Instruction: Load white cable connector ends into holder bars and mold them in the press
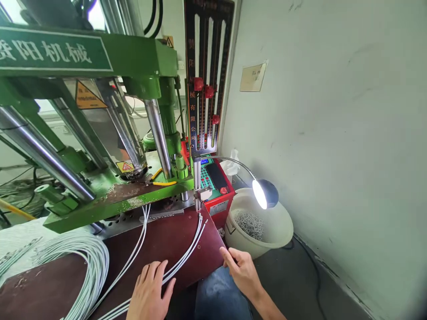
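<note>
White cables [188, 249] lie on the brown board [160, 242], their long axis running from 7 to 1 o'clock and their ends pointing at the green press [133, 58]. The left hand [150, 289] lies flat on them, palm down, fingers spread, gripping nothing. At 3 o'clock the right hand [242, 269] is loosely open, its thumb touching the board's corner.
</note>
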The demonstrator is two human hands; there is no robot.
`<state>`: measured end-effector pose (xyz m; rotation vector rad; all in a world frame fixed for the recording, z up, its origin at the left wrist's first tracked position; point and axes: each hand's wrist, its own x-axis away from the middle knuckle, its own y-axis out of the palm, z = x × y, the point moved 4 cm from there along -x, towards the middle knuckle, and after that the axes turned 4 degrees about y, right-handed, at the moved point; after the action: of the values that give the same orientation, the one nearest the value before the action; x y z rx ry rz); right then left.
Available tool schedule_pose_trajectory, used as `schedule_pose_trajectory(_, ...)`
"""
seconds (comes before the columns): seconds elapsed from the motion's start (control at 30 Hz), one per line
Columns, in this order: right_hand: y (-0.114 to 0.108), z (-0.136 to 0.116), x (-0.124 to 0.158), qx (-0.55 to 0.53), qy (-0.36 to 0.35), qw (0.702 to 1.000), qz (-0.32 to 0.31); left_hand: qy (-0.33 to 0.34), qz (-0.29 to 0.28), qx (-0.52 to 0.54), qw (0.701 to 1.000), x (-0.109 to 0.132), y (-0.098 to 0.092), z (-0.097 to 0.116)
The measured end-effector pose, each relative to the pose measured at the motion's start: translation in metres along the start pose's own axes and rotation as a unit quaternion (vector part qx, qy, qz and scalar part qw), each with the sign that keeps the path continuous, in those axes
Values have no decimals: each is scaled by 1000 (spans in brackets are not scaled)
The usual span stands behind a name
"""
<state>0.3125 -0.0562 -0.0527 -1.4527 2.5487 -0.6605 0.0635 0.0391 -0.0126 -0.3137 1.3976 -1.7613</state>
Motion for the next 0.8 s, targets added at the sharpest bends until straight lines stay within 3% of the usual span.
schedule_pose_trajectory(0.13, 22, -14, 16, -55, -11, 995, -83, 17, -44, -108, 993, -18, 4, 11)
schedule_pose_trajectory(0.43, 56, -46, 25, -116, -39, 972, -201, -62, -140, -30, 988, -22, 0, 19)
schedule_pose_trajectory(0.53, 61, -49, 26, -120, -34, 966, -224, -81, -147, -21, 986, -25, 1, 18)
schedule_pose_trajectory(0.67, 62, -50, 27, -126, -22, 962, -242, -141, -141, 52, 978, -25, 0, 8)
schedule_pose_trajectory(0.8, 64, -50, 26, -164, 9, 950, -265, -163, -153, 210, 952, -25, -8, 10)
